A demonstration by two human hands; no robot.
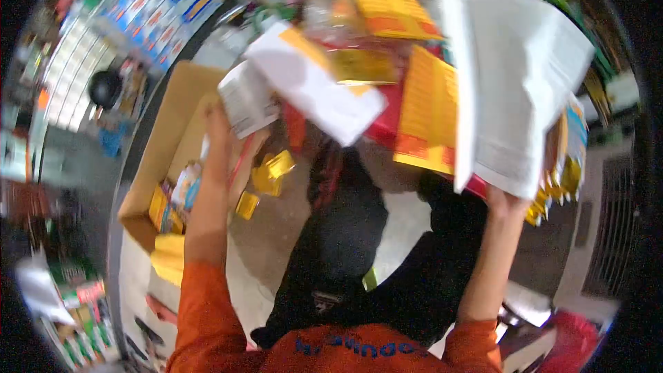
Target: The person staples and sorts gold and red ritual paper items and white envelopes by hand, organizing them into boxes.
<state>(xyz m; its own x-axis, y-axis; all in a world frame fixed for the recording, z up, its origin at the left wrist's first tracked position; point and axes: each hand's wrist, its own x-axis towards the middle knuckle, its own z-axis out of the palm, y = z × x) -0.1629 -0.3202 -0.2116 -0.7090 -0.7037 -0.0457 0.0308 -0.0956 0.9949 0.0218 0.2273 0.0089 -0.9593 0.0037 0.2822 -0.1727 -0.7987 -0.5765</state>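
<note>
On the right, my right hand (507, 200) grips the lower edge of a large printed paper sheet (514, 97), folded and held upright. My left hand (217, 124) is over the cardboard box (173, 114), right at the edge of a small grey printed packet (248, 100); its fingers are blurred and I cannot tell if they hold the packet. A white sheet with a yellow strip (318, 93) lies beyond that packet. Yellow printed packets (428, 107) sit between the two hands, one more (390, 3) farther back.
Small yellow packets (276, 166) lie on the floor (266, 249) beside the cardboard box. Several small packets (183, 186) are inside it. Shiny yellow packets (570, 176) hang at the right. Blue-and-white goods (148, 21) are at the upper left. My dark-clothed legs (331, 235) are below.
</note>
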